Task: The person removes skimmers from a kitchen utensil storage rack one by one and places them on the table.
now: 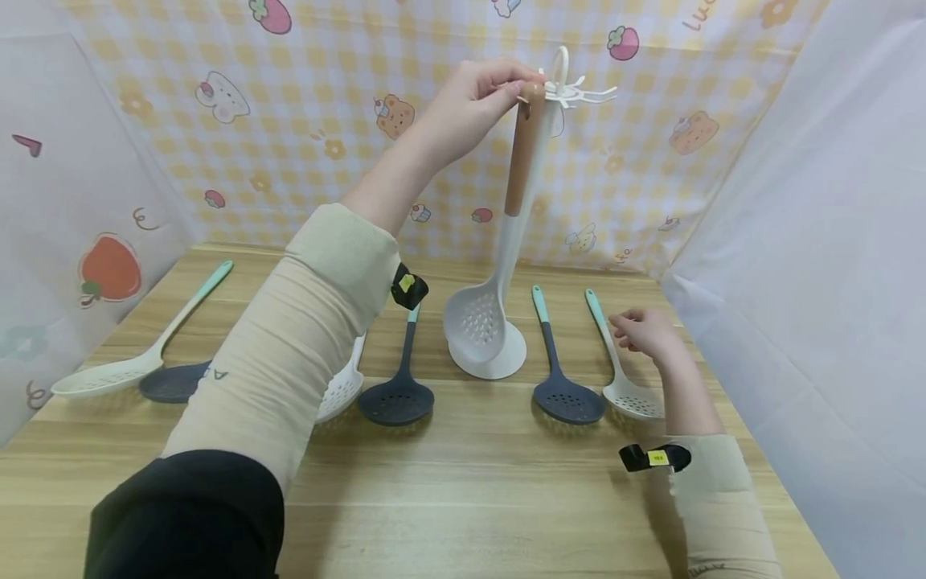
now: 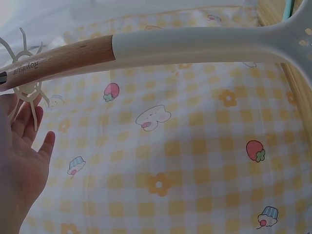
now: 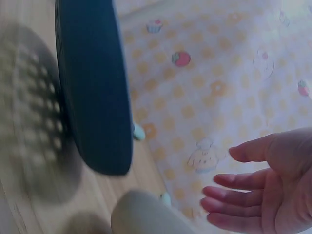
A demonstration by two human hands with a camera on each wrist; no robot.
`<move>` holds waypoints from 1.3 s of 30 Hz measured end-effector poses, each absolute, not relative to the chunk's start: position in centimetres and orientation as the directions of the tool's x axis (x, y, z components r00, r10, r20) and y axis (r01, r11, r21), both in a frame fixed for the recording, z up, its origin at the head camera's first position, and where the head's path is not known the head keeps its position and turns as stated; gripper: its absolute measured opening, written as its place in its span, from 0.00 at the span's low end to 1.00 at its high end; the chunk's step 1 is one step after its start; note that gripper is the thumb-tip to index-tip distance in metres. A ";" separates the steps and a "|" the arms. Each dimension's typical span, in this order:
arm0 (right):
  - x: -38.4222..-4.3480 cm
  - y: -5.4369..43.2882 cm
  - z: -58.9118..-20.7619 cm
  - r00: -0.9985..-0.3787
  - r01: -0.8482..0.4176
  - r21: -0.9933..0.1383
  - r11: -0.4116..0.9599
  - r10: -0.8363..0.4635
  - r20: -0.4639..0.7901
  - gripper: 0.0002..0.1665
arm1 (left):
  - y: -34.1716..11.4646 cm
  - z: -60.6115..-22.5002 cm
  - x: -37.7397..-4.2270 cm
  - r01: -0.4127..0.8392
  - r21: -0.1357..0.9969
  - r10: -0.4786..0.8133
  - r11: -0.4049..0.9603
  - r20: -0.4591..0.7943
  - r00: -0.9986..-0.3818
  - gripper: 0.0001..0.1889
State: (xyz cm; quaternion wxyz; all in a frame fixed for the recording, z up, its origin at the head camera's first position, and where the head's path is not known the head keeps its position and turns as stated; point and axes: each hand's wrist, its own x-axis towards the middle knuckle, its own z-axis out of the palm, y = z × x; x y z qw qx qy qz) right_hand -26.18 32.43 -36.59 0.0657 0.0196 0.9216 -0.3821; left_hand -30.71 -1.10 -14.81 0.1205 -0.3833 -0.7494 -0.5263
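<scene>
At the top of a white utensil stand (image 1: 515,354), my left hand (image 1: 477,100) pinches the wooden handle's end of a white skimmer (image 1: 473,322). The skimmer hangs down along the post, its perforated bowl over the round base. Thin hooks (image 1: 589,95) spread beside my fingertips, and in the left wrist view the handle (image 2: 73,56) overlaps them. My right hand (image 1: 647,334) hovers beside the mint-tipped handle of a cream skimmer (image 1: 634,400), holding nothing. Its fingers (image 3: 239,197) are relaxed and apart in the right wrist view.
A dark skimmer (image 1: 569,400) lies left of the cream one. Left of the stand lie another dark skimmer (image 1: 396,402), a white one (image 1: 340,394) partly behind my sleeve, a dark head (image 1: 174,383) and a pale skimmer (image 1: 108,376). A checked cloth (image 1: 289,161) hangs behind the table.
</scene>
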 end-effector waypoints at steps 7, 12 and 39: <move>-25.3 29.9 -34.9 -0.998 0.007 -0.787 0.617 0.047 0.028 0.29 | -1.3 -14.4 -30.6 0.717 0.668 0.458 0.197 0.584 -0.670 0.12; -24.4 27.9 -33.6 -0.989 -0.097 -0.825 0.557 0.043 0.145 0.28 | -1.3 -14.1 -30.4 0.726 0.643 0.456 0.243 0.585 -0.670 0.12; -22.0 18.8 -31.2 -0.828 -0.558 -0.804 0.204 -0.078 0.555 0.15 | -1.2 -13.2 -29.4 0.709 0.587 0.476 0.392 0.530 -0.702 0.13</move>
